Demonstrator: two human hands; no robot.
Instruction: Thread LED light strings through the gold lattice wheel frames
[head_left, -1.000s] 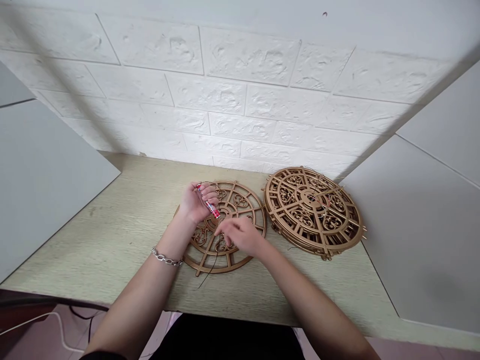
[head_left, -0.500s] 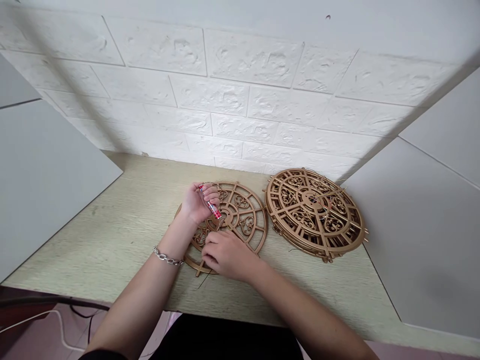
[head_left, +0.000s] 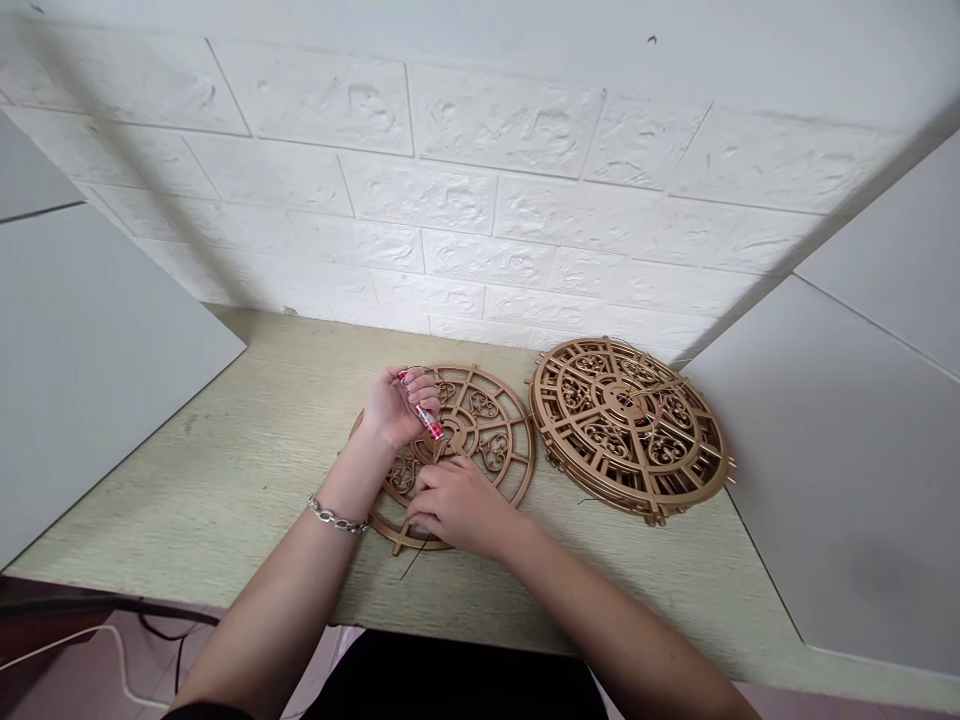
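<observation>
My left hand (head_left: 397, 415) is closed around a slim red-and-white printed tube (head_left: 426, 415), which slants across the palm with its lower end toward the disc's centre. Beneath both hands lies a round gold openwork disc (head_left: 477, 432) with scrollwork between its spokes. My right hand (head_left: 461, 505) rests low over the disc's near side, fingers bent together in a pinch. A thin dark wire (head_left: 415, 557) sticks out below those fingers past the disc's rim. Some thin strands show near the disc's centre, between the hands. What exactly the right fingertips grip is hard to see.
To the right stands a stack of similar gold discs (head_left: 630, 430), with loose thin wires on top. The pale worktop (head_left: 285, 440) meets a white brick-patterned wall (head_left: 450, 205). Grey panels (head_left: 847, 460) flank it on both sides. Cables (head_left: 120, 650) hang at lower left.
My right hand has shifted very slightly to the right, and the dark wire's end has moved a little with it. My left hand keeps the tube in nearly the same spot.
</observation>
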